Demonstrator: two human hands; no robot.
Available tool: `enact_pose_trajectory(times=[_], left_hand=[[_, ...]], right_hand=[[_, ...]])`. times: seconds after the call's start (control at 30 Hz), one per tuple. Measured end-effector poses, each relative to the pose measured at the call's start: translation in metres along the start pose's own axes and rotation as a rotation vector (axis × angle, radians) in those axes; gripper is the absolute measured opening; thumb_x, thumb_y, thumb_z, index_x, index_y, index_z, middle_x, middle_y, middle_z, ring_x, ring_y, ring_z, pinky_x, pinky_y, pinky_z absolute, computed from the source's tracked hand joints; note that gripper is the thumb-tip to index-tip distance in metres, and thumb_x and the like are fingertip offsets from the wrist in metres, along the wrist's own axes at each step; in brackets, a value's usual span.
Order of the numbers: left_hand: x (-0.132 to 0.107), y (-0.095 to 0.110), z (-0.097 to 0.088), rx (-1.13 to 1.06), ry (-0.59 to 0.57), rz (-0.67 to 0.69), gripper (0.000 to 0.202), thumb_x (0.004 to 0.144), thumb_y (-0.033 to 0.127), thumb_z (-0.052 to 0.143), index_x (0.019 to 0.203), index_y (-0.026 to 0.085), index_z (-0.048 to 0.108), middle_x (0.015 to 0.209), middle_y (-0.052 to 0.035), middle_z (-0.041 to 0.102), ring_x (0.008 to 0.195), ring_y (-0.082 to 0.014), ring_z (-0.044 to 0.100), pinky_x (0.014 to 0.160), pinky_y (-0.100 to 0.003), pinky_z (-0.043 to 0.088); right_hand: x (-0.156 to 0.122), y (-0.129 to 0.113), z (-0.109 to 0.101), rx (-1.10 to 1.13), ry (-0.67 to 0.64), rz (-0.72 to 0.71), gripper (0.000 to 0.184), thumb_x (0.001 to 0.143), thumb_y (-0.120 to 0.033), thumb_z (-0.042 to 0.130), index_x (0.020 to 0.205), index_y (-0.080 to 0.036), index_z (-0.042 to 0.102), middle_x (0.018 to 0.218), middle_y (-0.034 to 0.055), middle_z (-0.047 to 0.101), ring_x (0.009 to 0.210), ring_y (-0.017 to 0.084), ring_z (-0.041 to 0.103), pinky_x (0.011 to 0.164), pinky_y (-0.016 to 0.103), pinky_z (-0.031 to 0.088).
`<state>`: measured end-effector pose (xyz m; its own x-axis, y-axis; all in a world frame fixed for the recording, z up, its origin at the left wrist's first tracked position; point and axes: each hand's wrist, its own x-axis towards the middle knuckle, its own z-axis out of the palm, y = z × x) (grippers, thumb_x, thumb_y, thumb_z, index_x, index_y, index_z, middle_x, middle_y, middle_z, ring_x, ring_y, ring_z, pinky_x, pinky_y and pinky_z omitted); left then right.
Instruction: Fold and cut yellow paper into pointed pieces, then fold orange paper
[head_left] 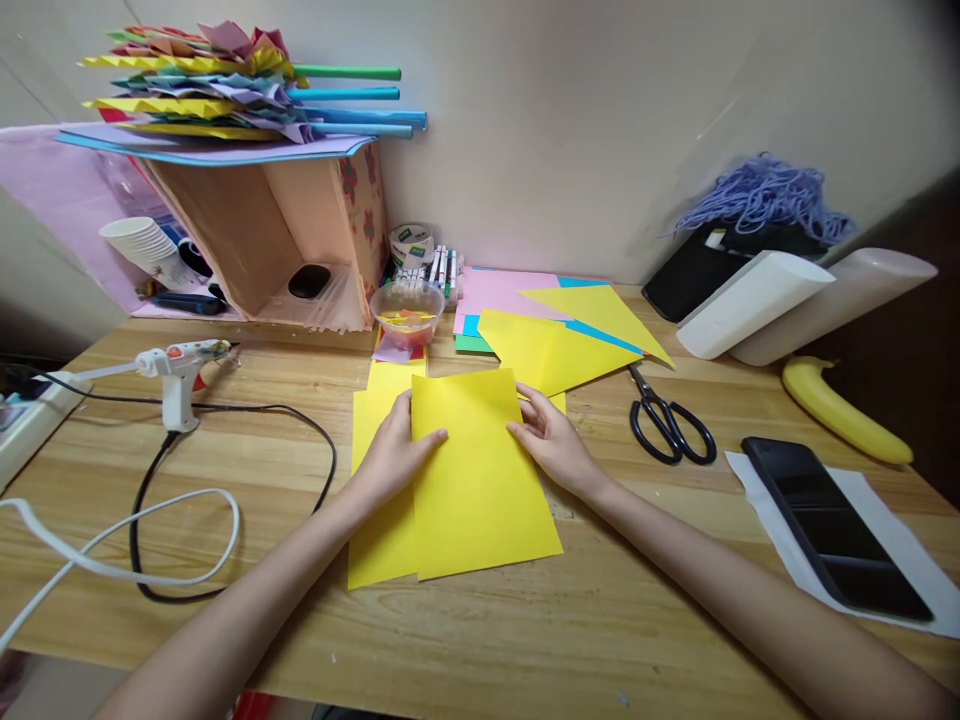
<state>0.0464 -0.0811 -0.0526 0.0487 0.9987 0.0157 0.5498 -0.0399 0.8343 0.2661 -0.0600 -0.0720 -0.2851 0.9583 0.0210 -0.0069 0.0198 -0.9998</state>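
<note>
"Pressing on what, near the counter's (675,620) front edge?"

"A yellow sheet (480,490), lying askew over a second yellow sheet (379,545). The left hand (390,455) lies at its left edge, thumb on the paper. The right hand (555,445) rests its fingertips on the right edge."

"Either grip closed?"

"Neither. Both lie open and flat, holding nothing. The sheet sits between them, touching both."

"Doing it well means?"

"Probably even pressure from both sides, so the top sheet cannot slide while its edges are squared, and keeping clear of the scissors (671,425) just to the right."
</note>
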Motion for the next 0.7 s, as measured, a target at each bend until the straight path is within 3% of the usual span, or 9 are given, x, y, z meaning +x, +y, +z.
enact_pose_trajectory(times=[0.13, 0.23, 0.3, 0.43, 0.5, 0.57, 0.7], left_hand=[[0.009, -0.012, -0.010, 0.129, 0.076, 0.029, 0.074, 0.065, 0.032, 0.066, 0.129, 0.019, 0.031, 0.112, -0.0093, 0.048, 0.102, -0.0217, 0.048, 0.090, -0.037, 0.038], [0.016, -0.021, -0.020, 0.188, 0.037, 0.069, 0.071, 0.065, 0.034, 0.066, 0.127, 0.022, 0.036, 0.108, -0.0082, 0.048, 0.099, -0.0216, 0.049, 0.089, -0.039, 0.039], [0.018, -0.022, -0.024, 0.230, -0.012, 0.106, 0.063, 0.066, 0.034, 0.065, 0.124, 0.023, 0.042, 0.104, -0.0072, 0.051, 0.100, -0.0216, 0.050, 0.090, -0.039, 0.038], [0.017, -0.020, -0.024, 0.258, -0.057, 0.148, 0.049, 0.069, 0.035, 0.061, 0.115, 0.019, 0.050, 0.101, -0.0078, 0.055, 0.097, -0.0217, 0.052, 0.089, -0.038, 0.040], [0.017, -0.018, -0.022, 0.206, -0.036, 0.125, 0.041, 0.073, 0.036, 0.056, 0.110, 0.018, 0.051, 0.100, -0.0085, 0.057, 0.093, -0.0207, 0.055, 0.086, -0.037, 0.041], [0.017, -0.016, -0.021, 0.139, 0.003, 0.060, 0.035, 0.078, 0.036, 0.049, 0.107, 0.016, 0.052, 0.097, -0.0085, 0.059, 0.089, -0.0194, 0.057, 0.083, -0.035, 0.043], [0.019, -0.013, -0.022, 0.021, 0.064, -0.056, 0.033, 0.083, 0.037, 0.040, 0.107, 0.017, 0.050, 0.090, -0.0065, 0.062, 0.076, -0.0169, 0.060, 0.076, -0.034, 0.044]], right_hand=[[0.000, 0.004, -0.005, -0.215, 0.085, -0.123, 0.042, 0.081, -0.021, 0.047, 0.123, -0.023, 0.048, 0.120, 0.0053, 0.056, 0.111, 0.021, 0.052, 0.094, 0.038, 0.041], [-0.001, 0.002, -0.010, -0.417, 0.149, -0.213, 0.038, 0.081, -0.016, 0.043, 0.116, -0.024, 0.056, 0.115, 0.0031, 0.060, 0.108, 0.022, 0.054, 0.093, 0.038, 0.042], [-0.003, -0.003, -0.011, -0.529, 0.119, -0.299, 0.041, 0.081, -0.011, 0.040, 0.116, -0.026, 0.057, 0.116, 0.0012, 0.060, 0.109, 0.020, 0.053, 0.095, 0.037, 0.040], [-0.008, -0.011, -0.006, -0.658, -0.063, -0.421, 0.052, 0.080, -0.006, 0.036, 0.125, -0.029, 0.048, 0.127, -0.0018, 0.052, 0.118, 0.018, 0.046, 0.102, 0.038, 0.033], [-0.010, -0.010, -0.004, -0.671, -0.075, -0.401, 0.052, 0.080, -0.007, 0.038, 0.127, -0.028, 0.045, 0.129, -0.0013, 0.050, 0.119, 0.019, 0.045, 0.102, 0.039, 0.033], [-0.009, -0.006, -0.004, -0.609, -0.006, -0.322, 0.046, 0.082, -0.013, 0.040, 0.124, -0.027, 0.047, 0.124, 0.0015, 0.054, 0.113, 0.021, 0.050, 0.098, 0.040, 0.038], [-0.002, -0.003, -0.008, -0.241, 0.113, -0.102, 0.028, 0.082, -0.029, 0.049, 0.109, -0.021, 0.055, 0.110, 0.0069, 0.062, 0.099, 0.023, 0.059, 0.083, 0.037, 0.048]])
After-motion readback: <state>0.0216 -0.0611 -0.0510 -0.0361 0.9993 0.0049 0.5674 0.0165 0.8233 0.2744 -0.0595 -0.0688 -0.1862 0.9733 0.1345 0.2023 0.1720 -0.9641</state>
